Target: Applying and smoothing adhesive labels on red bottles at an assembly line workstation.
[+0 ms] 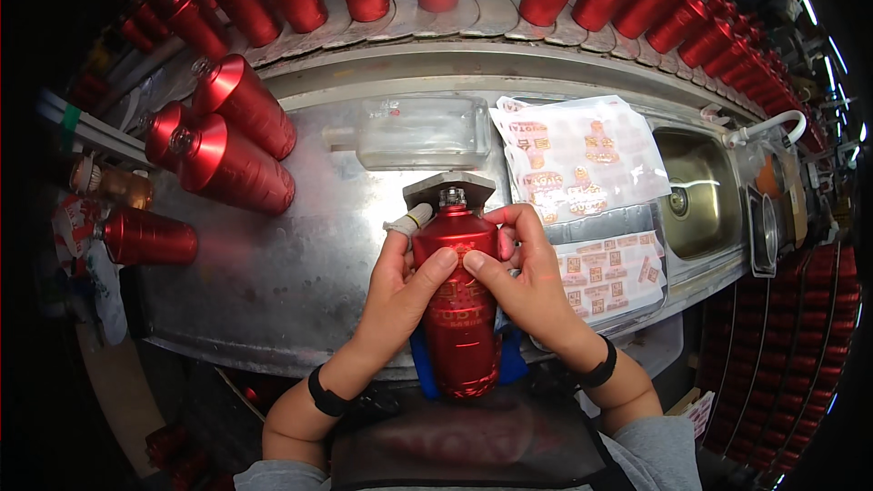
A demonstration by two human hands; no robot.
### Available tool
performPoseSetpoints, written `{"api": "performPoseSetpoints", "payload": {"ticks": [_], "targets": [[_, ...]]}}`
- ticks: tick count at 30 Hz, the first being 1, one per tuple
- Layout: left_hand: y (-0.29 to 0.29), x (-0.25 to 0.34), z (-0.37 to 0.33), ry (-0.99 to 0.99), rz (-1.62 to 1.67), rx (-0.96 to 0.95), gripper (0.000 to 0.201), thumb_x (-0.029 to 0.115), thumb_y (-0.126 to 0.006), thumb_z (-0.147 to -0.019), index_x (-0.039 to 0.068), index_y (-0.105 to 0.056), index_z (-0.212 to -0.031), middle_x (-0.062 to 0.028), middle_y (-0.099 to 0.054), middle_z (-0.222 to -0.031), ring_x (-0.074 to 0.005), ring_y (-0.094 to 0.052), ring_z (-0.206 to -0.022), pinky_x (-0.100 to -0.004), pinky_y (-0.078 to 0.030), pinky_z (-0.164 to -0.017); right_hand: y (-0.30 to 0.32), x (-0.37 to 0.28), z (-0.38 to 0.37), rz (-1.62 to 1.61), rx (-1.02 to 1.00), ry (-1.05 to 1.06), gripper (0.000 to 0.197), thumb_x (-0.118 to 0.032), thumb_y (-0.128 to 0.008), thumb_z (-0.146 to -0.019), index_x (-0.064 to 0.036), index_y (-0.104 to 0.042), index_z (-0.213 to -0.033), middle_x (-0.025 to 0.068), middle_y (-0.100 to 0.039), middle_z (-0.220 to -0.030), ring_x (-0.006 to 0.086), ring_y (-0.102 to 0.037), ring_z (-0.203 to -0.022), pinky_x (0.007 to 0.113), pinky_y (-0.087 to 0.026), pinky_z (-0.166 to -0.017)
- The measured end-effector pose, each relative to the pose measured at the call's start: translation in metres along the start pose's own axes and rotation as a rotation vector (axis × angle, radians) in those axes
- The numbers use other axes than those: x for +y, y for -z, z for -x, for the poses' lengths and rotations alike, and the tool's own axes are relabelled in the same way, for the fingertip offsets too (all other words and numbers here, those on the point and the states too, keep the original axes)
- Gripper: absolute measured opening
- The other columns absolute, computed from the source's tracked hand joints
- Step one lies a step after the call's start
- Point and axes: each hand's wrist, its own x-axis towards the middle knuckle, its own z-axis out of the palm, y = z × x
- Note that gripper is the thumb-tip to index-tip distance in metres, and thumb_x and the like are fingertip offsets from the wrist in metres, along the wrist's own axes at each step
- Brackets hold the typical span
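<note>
Head view. Red bottle (457, 300) lies lengthwise between both hands, neck pointing away, base toward the body, over the near edge of the steel bench (273, 282). Its neck end sits at a small grey block (448, 189) on the bench.

Left hand (396, 295): fingers curled round the bottle's left flank, thumb pressed flat on the upper shoulder. One fingertip wears a pale cot (409, 218).
Right hand (527, 286): fingers wrapped over the right shoulder, thumb tip touching the left thumb on the bottle's top face. Both hands closed on the bottle; no finger spread free.

Bottle relative to fingers: thumbs meet on top near the shoulder, remaining fingers cup the sides; the lower body and base are outside the grip.

Surroundings: label sheets (582, 155) just right of the bottle, a clear flat bottle (423, 132) beyond it, loose red bottles (232, 159) lying left, a row of upright ones on the conveyor (473, 23) behind, a sink (700, 191) far right.

Risks, as judged:
- Glossy surface, grip only at the shoulder: the base end could swing or slip off the bench edge.
- Thumb pressure uneven: whatever is being smoothed on top may crease or sit askew.
- Label sheets close by could be brushed by the right wrist.
</note>
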Motion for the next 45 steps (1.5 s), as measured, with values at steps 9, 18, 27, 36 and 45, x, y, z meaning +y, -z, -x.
{"api": "performPoseSetpoints", "payload": {"ticks": [9,18,27,36,45], "targets": [[0.001,0.000,-0.001,-0.025,-0.013,-0.008,0.063,0.019,-0.063,-0.097,-0.002,-0.030,-0.146,-0.0143,-0.054,-0.132,-0.0162,-0.056,-0.117,-0.0307,-0.046,-0.099,-0.002,0.002,-0.006,-0.048,-0.002,-0.002,0.042,-0.024,-0.077,-0.084,-0.0010,-0.052,-0.109,-0.0020,-0.040,-0.078,0.0066,-0.038,-0.073,0.022,-0.035,-0.063],[0.003,-0.003,-0.002,-0.029,-0.048,-0.005,0.061,0.021,-0.062,-0.098,-0.002,-0.032,-0.145,-0.0135,-0.055,-0.130,-0.0158,-0.056,-0.115,-0.0304,-0.046,-0.099,0.003,0.001,-0.010,-0.010,-0.058,0.028,0.038,-0.022,-0.076,-0.086,-0.0016,-0.052,-0.108,-0.0032,-0.039,-0.078,0.0050,-0.036,-0.072,0.021,-0.034,-0.062],[0.009,-0.004,0.019,0.048,-0.010,-0.062,0.073,0.018,-0.064,-0.096,0.002,-0.020,-0.152,-0.0164,-0.051,-0.137,-0.0186,-0.053,-0.124,-0.0330,-0.044,-0.103,0.011,-0.008,0.015,-0.157,-0.123,-0.150,0.059,-0.010,-0.073,-0.086,-0.0087,-0.044,-0.137,-0.0036,-0.040,-0.086,0.0005,-0.041,-0.070,0.015,-0.039,-0.062],[0.016,-0.004,0.024,0.084,-0.032,-0.160,0.080,0.016,-0.068,-0.092,0.006,-0.018,-0.154,-0.0169,-0.050,-0.139,-0.0203,-0.051,-0.127,-0.0360,-0.042,-0.106,0.016,-0.004,0.014,-0.216,-0.212,-0.140,0.069,-0.009,-0.073,-0.085,-0.0108,-0.036,-0.144,-0.0028,-0.039,-0.089,0.0008,-0.043,-0.070,0.016,-0.041,-0.063],[0.019,-0.005,0.023,0.076,-0.011,-0.162,0.072,0.020,-0.062,-0.097,0.003,-0.019,-0.153,-0.0173,-0.050,-0.140,-0.0202,-0.050,-0.128,-0.0351,-0.041,-0.107,0.012,-0.005,0.014,-0.097,-0.186,-0.102,0.074,-0.013,-0.079,-0.081,-0.0099,-0.037,-0.143,-0.0018,-0.038,-0.091,0.0022,-0.046,-0.075,0.016,-0.043,-0.062]]}}
